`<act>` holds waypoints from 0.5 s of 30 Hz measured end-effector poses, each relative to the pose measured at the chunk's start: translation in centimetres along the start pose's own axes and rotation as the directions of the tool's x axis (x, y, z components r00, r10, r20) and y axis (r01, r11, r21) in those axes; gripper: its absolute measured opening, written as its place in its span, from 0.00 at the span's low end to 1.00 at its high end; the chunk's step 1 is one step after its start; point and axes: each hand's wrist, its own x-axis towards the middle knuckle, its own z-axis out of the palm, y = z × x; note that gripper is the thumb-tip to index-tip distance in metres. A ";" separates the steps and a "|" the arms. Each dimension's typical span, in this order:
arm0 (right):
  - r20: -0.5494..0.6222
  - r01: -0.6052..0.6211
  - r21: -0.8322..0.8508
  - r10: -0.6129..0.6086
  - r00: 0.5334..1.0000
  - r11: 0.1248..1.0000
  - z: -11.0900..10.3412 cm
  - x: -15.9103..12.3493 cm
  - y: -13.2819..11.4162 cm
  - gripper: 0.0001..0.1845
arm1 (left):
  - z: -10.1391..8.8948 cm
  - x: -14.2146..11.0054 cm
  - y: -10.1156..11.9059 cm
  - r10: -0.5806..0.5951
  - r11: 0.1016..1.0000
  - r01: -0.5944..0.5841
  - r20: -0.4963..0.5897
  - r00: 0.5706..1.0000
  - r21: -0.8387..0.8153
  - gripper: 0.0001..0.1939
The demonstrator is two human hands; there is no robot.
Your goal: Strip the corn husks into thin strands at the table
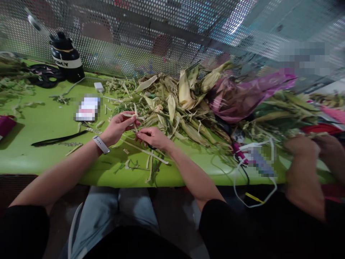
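Note:
Close together over the green table (113, 169), both my hands grip thin pale strips of corn husk. My left hand (120, 124), with a white watch band at its wrist, pinches a husk strip (135, 111) between thumb and fingers. Just to its right, my right hand (155, 137) is closed on the lower part of the strips, palm down. Its fingertips hide where the strips meet. Long loose husk strips (147, 151) lie or hang below the hands. A big heap of dry corn husks (185, 97) spreads right behind them.
Left of my hands are a phone (87, 108), a white charger (99, 86), a black strap (58, 139) and a black bottle (67, 59). A pink plastic bag (234, 100) sits on the heap. At right are another person's hands (303, 145) and a cabled phone (261, 162).

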 end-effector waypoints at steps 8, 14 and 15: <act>-0.276 -0.039 0.148 0.080 0.958 0.988 -0.9 0.7 0.8 0.33 | 0.6 -0.8 -0.4 -0.158 0.955 0.111 0.155 0.975 0.276 0.11; -0.281 0.094 0.057 -0.074 0.957 0.994 0.0 0.8 0.7 0.29 | 0.5 -0.6 0.2 -0.093 0.880 -0.057 0.289 0.953 0.472 0.12; -0.287 0.104 0.043 -0.087 0.954 0.994 -0.1 0.8 0.8 0.29 | 0.4 -0.5 0.5 -0.088 0.869 -0.077 0.306 0.948 0.489 0.13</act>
